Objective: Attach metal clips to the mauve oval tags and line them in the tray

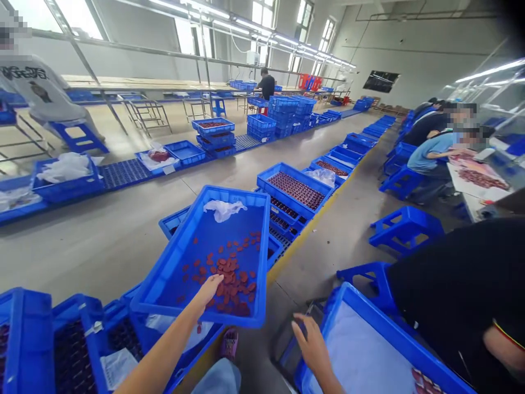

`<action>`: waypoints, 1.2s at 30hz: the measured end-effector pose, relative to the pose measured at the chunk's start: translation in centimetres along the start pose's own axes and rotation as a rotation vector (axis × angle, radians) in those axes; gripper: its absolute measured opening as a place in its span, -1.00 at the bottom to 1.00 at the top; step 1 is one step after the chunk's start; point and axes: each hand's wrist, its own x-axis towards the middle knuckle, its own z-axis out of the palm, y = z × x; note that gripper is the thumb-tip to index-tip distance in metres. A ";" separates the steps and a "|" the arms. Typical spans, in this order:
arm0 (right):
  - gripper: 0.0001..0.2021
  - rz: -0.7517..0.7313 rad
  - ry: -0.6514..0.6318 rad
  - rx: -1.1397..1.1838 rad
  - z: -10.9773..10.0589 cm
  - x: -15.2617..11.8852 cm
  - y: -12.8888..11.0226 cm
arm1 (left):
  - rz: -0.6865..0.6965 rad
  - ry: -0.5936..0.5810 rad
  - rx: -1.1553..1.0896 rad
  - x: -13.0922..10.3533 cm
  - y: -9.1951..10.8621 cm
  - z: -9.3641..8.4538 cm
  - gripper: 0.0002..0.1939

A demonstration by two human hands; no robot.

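A blue plastic tray (164, 262) sits tilted over other crates in front of me. Reddish-brown oval pieces (233, 290) lie scattered in it, densest at the near right. A crumpled clear plastic bag (223, 209) lies at its far end. My left hand (210, 289) is down among the pieces, its fingers curled together; what they hold, if anything, is hidden. To the right, my right hand (310, 340) is empty with fingers apart, beside the rim of another blue tray (346, 298). White sheeting (365, 350) lines that tray, and several reddish pieces (426, 380) show in its near corner.
A person in black (451, 290) is close on my right, near a blue stool (406, 227). Rows of blue crates (295, 189) run along the floor, some holding dark red pieces. More crates (74, 345) stand at lower left. Other people sit at benches.
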 end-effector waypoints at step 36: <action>-0.69 0.292 -0.086 0.324 15.9 27.5 -13.9 | 0.029 0.566 0.783 1.5 12.4 -16.2 -0.37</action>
